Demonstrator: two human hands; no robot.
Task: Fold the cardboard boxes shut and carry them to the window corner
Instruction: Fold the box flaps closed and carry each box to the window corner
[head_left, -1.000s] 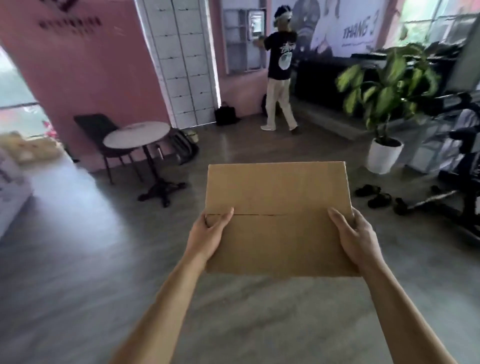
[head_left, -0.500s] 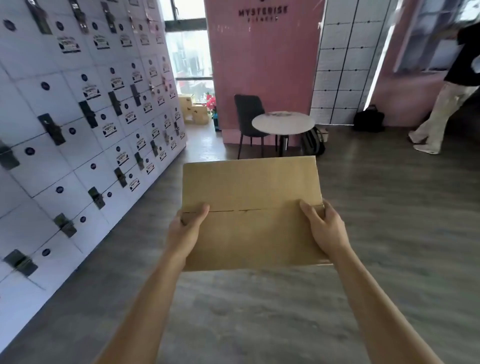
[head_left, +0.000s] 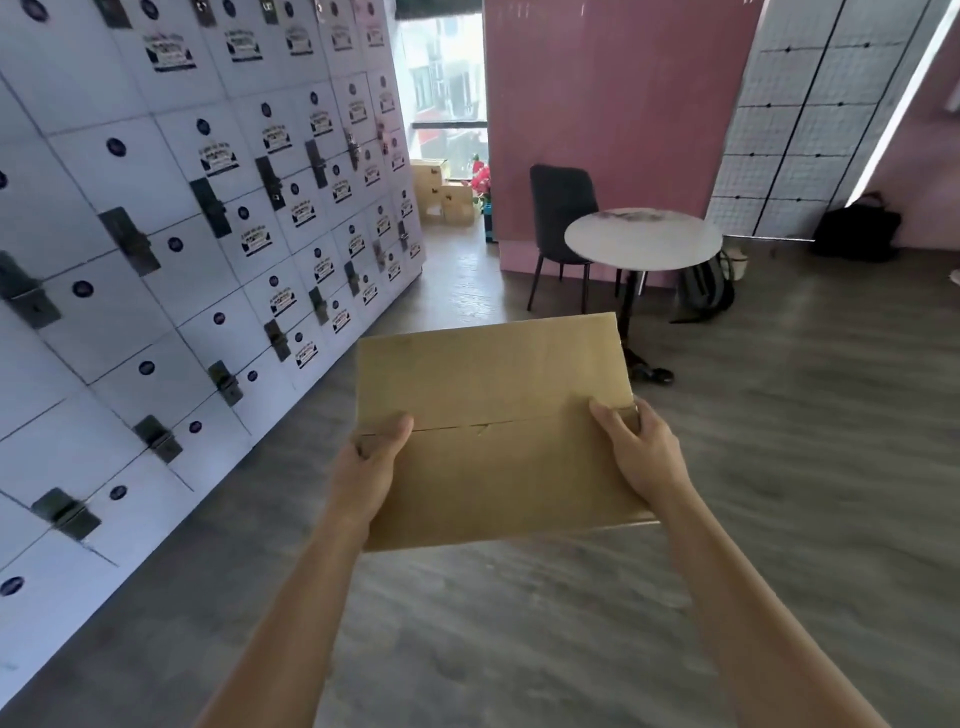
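Box (head_left: 493, 431) folded shut, flaps meeting at middle seam. Left hand (head_left: 363, 467) and right hand (head_left: 641, 452) grip its side edges, fingers curled round, held mid-air. Stacked boxes (head_left: 441, 192) wait by window (head_left: 447, 78), well ahead. Carry looks roughly half done.

White locker wall (head_left: 171, 249) on left — round white table (head_left: 643, 240), dark chair (head_left: 560, 208) against pink wall (head_left: 597, 104); black bag (head_left: 856, 231) far right.
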